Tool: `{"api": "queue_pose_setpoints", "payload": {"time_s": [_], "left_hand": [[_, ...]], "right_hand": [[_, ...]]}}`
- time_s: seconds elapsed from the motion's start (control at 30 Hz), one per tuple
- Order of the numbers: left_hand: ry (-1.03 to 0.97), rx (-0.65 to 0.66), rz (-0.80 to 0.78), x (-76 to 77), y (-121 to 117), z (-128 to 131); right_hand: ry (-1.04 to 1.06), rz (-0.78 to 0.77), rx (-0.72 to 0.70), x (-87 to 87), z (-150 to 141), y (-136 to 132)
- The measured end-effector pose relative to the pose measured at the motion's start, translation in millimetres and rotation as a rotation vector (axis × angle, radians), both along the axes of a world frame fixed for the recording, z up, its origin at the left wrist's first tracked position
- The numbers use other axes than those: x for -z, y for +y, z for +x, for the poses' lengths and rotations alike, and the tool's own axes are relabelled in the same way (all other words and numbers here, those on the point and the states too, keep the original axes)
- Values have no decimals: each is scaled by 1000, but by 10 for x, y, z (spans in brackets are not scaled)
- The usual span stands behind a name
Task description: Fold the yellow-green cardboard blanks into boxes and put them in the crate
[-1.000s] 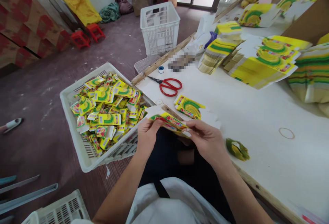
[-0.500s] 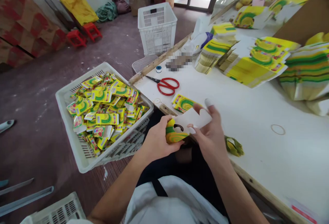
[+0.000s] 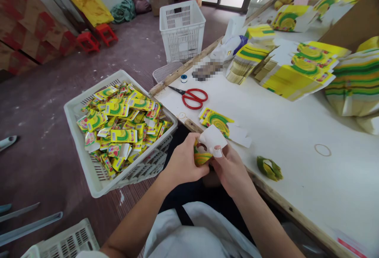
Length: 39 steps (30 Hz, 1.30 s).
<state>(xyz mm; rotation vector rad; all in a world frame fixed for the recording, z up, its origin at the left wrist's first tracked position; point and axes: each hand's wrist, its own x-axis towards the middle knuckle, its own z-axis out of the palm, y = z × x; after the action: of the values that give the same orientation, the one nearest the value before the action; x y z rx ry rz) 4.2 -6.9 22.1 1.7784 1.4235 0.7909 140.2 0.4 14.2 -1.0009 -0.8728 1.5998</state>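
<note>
A small yellow-and-green paper carton (image 3: pixel 203 158) with white flaps is held over the table's near edge, between both hands. My left hand (image 3: pixel 181 158) is closed around its printed body from the left. My right hand (image 3: pixel 232 171) pinches the white flap (image 3: pixel 213 137) with thumb and fingers. A dark round opening shows in the carton; anything inside I cannot make out. Just beyond the hands, a flattened carton (image 3: pixel 217 121) of the same print lies on the white table (image 3: pixel 296 139). To the right rests a crumpled green-and-yellow piece (image 3: pixel 269 168), perhaps a peel.
At my left stands a white crate (image 3: pixel 93 189) heaped with small yellow cartons (image 3: pixel 122 135). Red-handled scissors (image 3: pixel 194 98) and a small blue-and-white spool (image 3: pixel 184 78) lie on the table. Stacked flat cartons (image 3: pixel 299 78) stand at the back. Another white crate (image 3: pixel 182 44) is on the floor.
My right hand has come in lower and closer to the left one, and the raised white flap is now folded down over the carton's end. The flattened carton behind is more exposed.
</note>
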Motion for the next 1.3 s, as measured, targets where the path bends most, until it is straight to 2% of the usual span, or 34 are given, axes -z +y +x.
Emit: {"api": "queue_pose_setpoints", "payload": {"time_s": [0.07, 0.17, 0.23, 0.3, 0.43, 0.5, 0.63, 0.87, 0.97, 1.07, 1.13, 1.2, 1.27, 1.3], "left_hand": [[7, 0, -74, -25, 23, -6], [5, 31, -129, -14, 44, 6], [-22, 45, -107, 25, 42, 21], [-47, 28, -61, 71, 24, 31], [68, -74, -51, 132, -40, 17], [110, -93, -38, 137, -63, -12], [97, -91, 54, 79, -39, -123], [171, 65, 83, -173, 87, -265], [218, 48, 105, -180, 85, -211], [160, 4, 89, -103, 54, -190], [80, -98, 87, -24, 43, -253], [86, -341, 146, 60, 54, -387], [202, -645, 242, 139, 84, -556], [268, -747, 270, 173, 102, -635]], "right_hand": [[-123, 105, 29, 3, 8, -41], [-446, 321, 50, 7, 28, -88], [-622, 497, 24, 27, 53, -95], [-695, 616, -15, 66, 92, -77], [-697, 591, 62, 153, 190, -8], [-705, 614, 49, 170, 222, 16], [-768, 719, -137, 147, 272, 60], [-799, 761, -366, 60, 471, 216], [-792, 700, -313, 67, 392, 190], [-690, 611, -226, 118, 262, 143], [-595, 560, -182, 153, 244, 166], [-641, 502, -69, 179, 309, 256], [-905, 431, 75, 203, 422, 387], [-1080, 400, 111, 217, 477, 452]]}}
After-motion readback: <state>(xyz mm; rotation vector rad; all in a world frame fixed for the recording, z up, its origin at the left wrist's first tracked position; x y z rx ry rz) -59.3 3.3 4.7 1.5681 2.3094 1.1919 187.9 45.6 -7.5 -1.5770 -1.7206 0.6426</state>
